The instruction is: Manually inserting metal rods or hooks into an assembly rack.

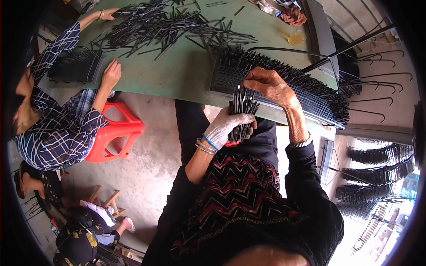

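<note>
My left hand (222, 126), in a pale glove with a blue-edged cuff, is wrapped round an upright bundle of thin black strips (243, 104). Over the top of that bundle, my bare right hand (270, 86) has its thumb and fingers pinched together. Whatever lies between those fingertips is too small to make out. Just beyond my hands, a long black perforated rack (284, 91) rests along the table's near edge. Rows of short black pieces stand up densely from it.
More black strips (164, 31) lie heaped across the green table (177, 73). At the left a co-worker (57, 128) reaches into the heap, beside another black rack (75, 66). A red stool (117, 133), a small yellow cup (296, 37) and wire hooks (377, 84) are around.
</note>
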Action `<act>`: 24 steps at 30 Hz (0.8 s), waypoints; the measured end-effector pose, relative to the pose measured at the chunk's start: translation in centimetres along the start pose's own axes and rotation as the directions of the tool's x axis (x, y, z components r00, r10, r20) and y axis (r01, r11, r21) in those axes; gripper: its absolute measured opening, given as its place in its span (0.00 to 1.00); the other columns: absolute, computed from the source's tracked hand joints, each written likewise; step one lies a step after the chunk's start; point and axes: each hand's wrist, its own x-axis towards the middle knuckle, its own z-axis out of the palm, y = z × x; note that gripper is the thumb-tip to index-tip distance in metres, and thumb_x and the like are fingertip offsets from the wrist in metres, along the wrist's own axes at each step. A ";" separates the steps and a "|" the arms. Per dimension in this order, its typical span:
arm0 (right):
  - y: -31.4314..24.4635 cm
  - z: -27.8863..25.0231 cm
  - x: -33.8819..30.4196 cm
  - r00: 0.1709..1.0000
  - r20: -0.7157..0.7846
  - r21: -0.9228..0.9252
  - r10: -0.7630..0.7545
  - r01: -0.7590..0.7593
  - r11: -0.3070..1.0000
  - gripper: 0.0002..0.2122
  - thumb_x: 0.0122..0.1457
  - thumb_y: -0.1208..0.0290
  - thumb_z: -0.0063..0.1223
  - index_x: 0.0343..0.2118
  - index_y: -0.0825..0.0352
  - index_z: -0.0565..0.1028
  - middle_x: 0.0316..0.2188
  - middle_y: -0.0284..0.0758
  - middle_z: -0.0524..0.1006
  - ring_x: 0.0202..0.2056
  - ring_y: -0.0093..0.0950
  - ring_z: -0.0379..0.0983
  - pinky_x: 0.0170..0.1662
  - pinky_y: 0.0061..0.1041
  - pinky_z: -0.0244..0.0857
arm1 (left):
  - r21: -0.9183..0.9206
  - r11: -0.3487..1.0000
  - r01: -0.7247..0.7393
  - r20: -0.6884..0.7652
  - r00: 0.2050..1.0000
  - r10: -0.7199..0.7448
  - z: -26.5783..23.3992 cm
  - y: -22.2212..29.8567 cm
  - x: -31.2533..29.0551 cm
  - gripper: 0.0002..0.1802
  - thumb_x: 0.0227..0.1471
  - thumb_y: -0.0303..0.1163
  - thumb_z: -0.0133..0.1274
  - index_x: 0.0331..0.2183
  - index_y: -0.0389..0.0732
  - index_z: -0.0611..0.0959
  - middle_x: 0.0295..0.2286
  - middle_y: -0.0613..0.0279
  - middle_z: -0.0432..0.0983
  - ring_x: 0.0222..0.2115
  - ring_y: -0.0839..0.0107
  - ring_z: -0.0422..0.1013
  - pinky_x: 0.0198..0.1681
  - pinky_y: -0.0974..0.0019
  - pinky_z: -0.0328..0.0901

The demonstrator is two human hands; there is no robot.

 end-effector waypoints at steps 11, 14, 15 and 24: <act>-0.8 0.4 0.7 0.886 -0.455 0.003 -0.094 0.107 0.994 0.10 0.60 0.70 0.53 0.32 0.74 0.73 0.24 0.37 0.78 0.22 0.21 0.73 0.27 0.21 0.66 | 0.024 0.999 -0.026 -0.074 0.997 0.028 -0.9 0.5 1.3 0.11 0.50 0.32 0.57 0.32 0.33 0.80 0.23 0.57 0.78 0.19 0.70 0.74 0.22 0.68 0.70; -0.6 0.6 1.3 0.802 -0.576 -0.046 -0.158 0.162 0.986 0.07 0.62 0.73 0.50 0.33 0.72 0.71 0.24 0.35 0.78 0.20 0.19 0.72 0.26 0.19 0.67 | 0.015 0.999 -0.041 -0.097 0.994 0.042 -1.2 0.3 1.3 0.10 0.51 0.31 0.57 0.32 0.33 0.80 0.23 0.56 0.78 0.19 0.70 0.74 0.21 0.68 0.70; -0.5 0.7 1.5 0.727 -0.651 -0.079 -0.220 0.223 0.972 0.06 0.62 0.74 0.50 0.33 0.72 0.71 0.24 0.35 0.78 0.20 0.19 0.72 0.26 0.18 0.67 | 0.008 0.999 -0.048 -0.102 0.994 0.048 -1.2 0.2 1.3 0.09 0.51 0.30 0.57 0.32 0.33 0.80 0.23 0.56 0.78 0.19 0.70 0.74 0.21 0.68 0.70; 1.9 2.5 3.6 0.625 -0.644 -0.382 -0.441 0.236 0.893 0.05 0.58 0.76 0.56 0.36 0.65 0.73 0.27 0.32 0.78 0.25 0.21 0.77 0.29 0.19 0.68 | -0.018 0.997 -0.069 -0.027 0.997 0.068 -1.6 -1.3 1.2 0.08 0.50 0.29 0.57 0.31 0.33 0.82 0.24 0.57 0.80 0.20 0.72 0.76 0.19 0.71 0.70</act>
